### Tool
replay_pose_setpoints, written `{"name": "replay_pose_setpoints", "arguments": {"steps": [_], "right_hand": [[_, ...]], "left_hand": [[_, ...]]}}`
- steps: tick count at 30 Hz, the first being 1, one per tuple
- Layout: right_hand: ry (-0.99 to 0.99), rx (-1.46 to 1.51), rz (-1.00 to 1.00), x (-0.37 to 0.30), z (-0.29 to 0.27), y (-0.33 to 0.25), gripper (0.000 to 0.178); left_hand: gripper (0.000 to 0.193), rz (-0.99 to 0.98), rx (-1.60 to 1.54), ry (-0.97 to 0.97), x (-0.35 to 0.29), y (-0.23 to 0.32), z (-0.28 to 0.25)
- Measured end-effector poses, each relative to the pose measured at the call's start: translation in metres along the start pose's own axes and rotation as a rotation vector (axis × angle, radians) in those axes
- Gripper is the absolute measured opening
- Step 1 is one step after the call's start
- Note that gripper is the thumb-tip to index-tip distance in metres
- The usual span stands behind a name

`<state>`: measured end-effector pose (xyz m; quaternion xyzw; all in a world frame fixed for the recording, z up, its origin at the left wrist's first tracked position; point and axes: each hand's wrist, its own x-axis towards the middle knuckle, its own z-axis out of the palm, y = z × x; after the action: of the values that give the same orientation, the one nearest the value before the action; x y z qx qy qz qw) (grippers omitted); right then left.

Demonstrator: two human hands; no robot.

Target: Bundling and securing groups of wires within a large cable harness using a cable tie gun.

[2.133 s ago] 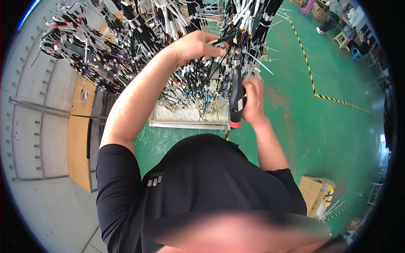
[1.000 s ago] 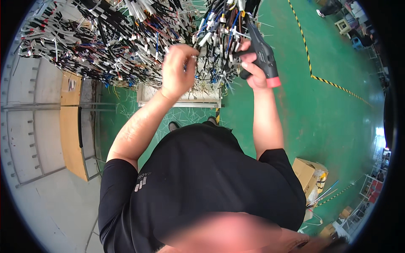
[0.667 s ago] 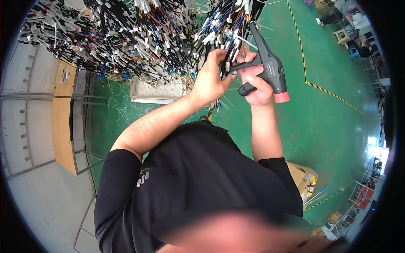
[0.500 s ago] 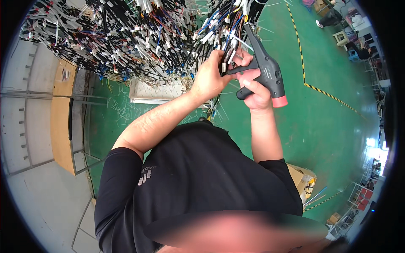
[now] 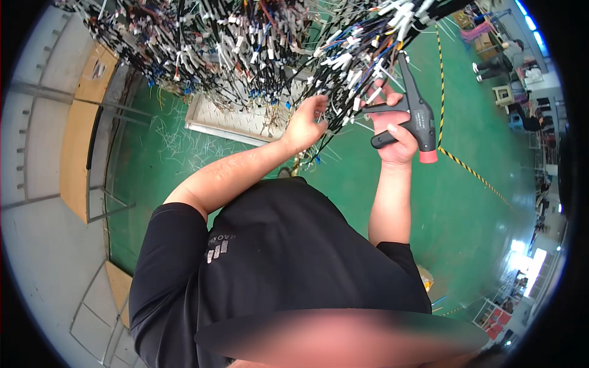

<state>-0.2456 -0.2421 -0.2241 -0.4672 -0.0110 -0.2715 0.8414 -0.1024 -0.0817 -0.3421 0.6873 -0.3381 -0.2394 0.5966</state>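
My right hand (image 5: 399, 144) is wrapped round the grip of a black cable tie gun (image 5: 420, 116) with a pinkish-red end cap. Its narrow nose points up, beside a thick bundle of wire harnesses (image 5: 353, 76) with white connectors. Some of the right fingers reach past the trigger toward the bundle's edge. My left hand (image 5: 305, 126) is just left of the hanging wire ends, fingers loosely bent and thumb apart, with nothing seen in it. Whether its fingertips touch the wires is hard to tell.
A dense mass of hanging cables (image 5: 215, 49) fills the upper left, above a pale tray (image 5: 221, 130). Cut tie ends (image 5: 175, 138) litter the green floor. Yellow-black tape (image 5: 440, 92) runs along the right. Another person (image 5: 506, 61) is far off at upper right.
My left hand has come off the wires and shifted slightly left. The tie gun, with my right hand, sits farther right and a little lower. The head view has turned somewhat.
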Motion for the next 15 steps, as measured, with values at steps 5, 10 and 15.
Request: {"name": "replay_pose_setpoints", "arguments": {"steps": [5,10,15], "right_hand": [[-0.007,-0.032,0.027,0.004,-0.002,-0.007,0.054],[-0.005,-0.058,0.04,-0.002,0.004,-0.009,0.052],[0.033,-0.005,-0.006,-0.004,0.027,0.0,0.052]], "left_hand": [[0.078,0.115,0.026,-0.087,-0.001,-0.004,0.008],[0.086,0.238,0.207,-0.042,-0.008,0.044,0.009],[0.096,0.125,-0.007,-0.073,0.011,0.079,0.022]]}}
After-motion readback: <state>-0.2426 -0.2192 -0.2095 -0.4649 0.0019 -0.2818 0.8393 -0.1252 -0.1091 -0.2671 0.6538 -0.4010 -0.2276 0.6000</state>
